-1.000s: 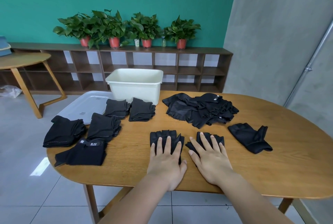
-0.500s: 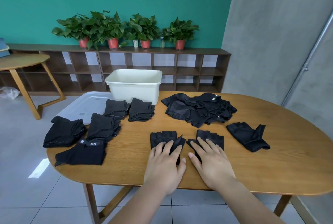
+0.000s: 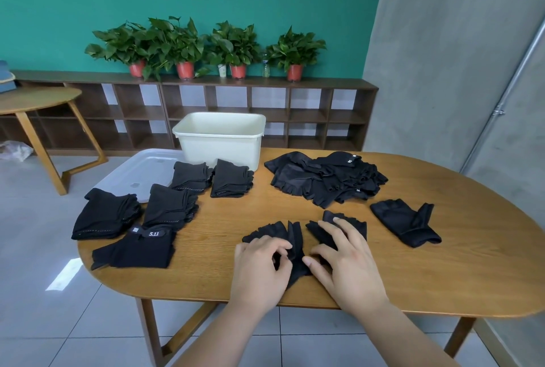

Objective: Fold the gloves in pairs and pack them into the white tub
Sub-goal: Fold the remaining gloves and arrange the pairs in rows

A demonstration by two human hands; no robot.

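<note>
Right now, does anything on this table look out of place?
Nothing damaged or spilled, but the unfolded gloves lie jumbled right of the white tub, a single glove lies apart, and the pale lid seems to overhang the left edge of the table.

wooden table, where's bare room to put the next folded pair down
Widest bare patch: the right end of the oval wooden table, beyond the lone black glove. A narrower strip runs between the folded black pairs and the loose black glove pile. The left end is crowded with them.
</note>
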